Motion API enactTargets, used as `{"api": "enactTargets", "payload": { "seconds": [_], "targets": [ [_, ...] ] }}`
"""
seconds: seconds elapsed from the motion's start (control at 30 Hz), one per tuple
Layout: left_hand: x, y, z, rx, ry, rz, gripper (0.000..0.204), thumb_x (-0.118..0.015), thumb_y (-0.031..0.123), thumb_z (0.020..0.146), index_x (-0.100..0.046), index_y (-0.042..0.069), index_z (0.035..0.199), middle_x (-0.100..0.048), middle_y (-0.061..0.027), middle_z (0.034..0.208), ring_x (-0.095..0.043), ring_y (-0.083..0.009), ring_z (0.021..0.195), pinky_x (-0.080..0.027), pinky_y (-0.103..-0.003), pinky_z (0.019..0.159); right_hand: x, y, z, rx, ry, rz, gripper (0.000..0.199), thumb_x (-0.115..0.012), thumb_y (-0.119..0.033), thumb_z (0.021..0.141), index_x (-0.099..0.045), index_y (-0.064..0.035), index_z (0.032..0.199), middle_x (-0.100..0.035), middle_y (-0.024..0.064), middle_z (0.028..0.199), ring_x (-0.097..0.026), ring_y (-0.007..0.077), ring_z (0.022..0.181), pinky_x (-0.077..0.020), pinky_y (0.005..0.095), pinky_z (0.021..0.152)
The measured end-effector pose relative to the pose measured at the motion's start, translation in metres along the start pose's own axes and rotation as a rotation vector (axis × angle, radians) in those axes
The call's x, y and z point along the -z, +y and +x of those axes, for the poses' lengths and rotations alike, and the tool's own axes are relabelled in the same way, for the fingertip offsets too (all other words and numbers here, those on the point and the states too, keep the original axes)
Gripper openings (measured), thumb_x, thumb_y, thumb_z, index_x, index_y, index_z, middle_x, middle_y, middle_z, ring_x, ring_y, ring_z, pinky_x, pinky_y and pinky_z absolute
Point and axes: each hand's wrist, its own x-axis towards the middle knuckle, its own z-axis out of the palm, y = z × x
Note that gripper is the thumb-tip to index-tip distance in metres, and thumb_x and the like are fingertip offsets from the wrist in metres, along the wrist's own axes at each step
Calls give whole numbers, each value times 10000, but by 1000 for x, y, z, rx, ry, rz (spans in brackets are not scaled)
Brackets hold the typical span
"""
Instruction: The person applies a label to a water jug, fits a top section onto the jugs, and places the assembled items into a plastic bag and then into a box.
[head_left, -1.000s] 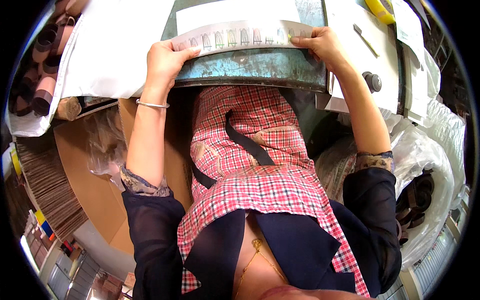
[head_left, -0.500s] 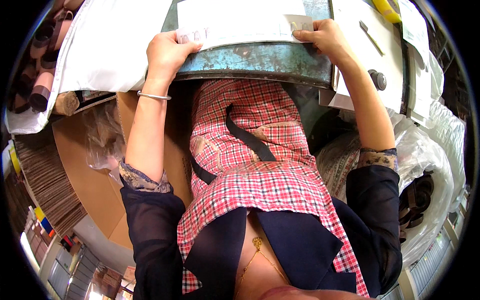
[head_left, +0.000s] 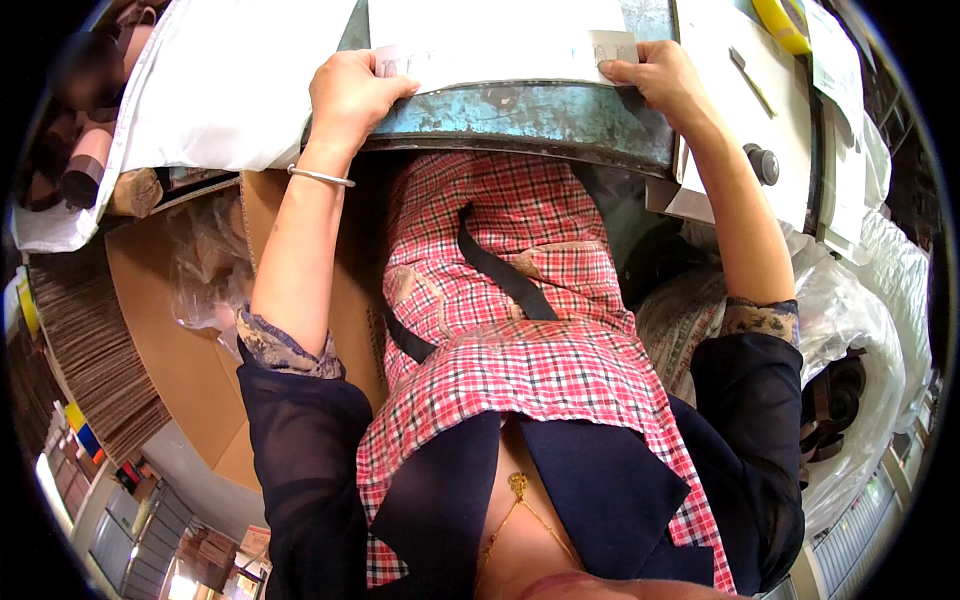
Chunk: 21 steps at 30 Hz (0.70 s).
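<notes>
A white paper sheet (head_left: 500, 55) lies across the worn blue-green tabletop (head_left: 530, 115), close to its front edge. Small printed drawings show at both ends of the sheet's near edge, and its far part runs out of the picture. My left hand (head_left: 362, 95) pinches the near left corner, thumb on top and pointing inward. At the near right corner, my right hand (head_left: 662, 78) grips the paper the same way. The fingers beneath the sheet are partly hidden. Whether the near edge is folded, I cannot tell.
White sheeting (head_left: 230, 90) covers the left side, beside brown cylindrical pieces (head_left: 90, 150). On the right white board (head_left: 740, 120) lie a thin tool (head_left: 752, 80), a black knob-like piece (head_left: 763, 165) and a yellow tape roll (head_left: 783, 25). Below stand a cardboard box (head_left: 180, 320) and a plastic bag (head_left: 860, 330).
Both hands and the sheet appear slightly farther right, and the surroundings have shifted a little that way too. Each hand keeps its hold on its corner.
</notes>
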Motion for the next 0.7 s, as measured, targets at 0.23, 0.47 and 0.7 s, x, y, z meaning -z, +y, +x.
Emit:
{"api": "enactTargets", "payload": {
  "seconds": [0.23, 0.47, 0.7],
  "targets": [
    [-3, 11, -5, -176, 234, 194, 244, -727, 242, 619, -653, 48, 748, -641, -77, 720, -627, -219, 767, -485, -314, 676, 2, 1, 4, 56, 3, -14, 419, -720, -345, 648, -675, 28, 833, -628, 123, 654, -597, 191, 572, -472, 316, 595],
    [4, 27, 5, -857, 102, 418, 218, -660, 13, 669, -611, 60, 877, -577, -55, 855, -576, -242, 774, -461, -338, 663, 1, -4, 0, 67, 47, -19, 329, -718, -291, 693, -663, 21, 780, -598, 66, 632, -517, 126, 523, -400, 276, 494],
    [8, 34, 21, -351, -299, 206, 152, -711, 136, 662, -642, 5, 699, -625, -73, 615, -583, -119, 563, -459, -260, 535, 6, -12, -7, 49, -1, 71, 325, -720, -291, 689, -667, 12, 795, -606, 60, 640, -524, 123, 531, -400, 271, 495]
  ]
}}
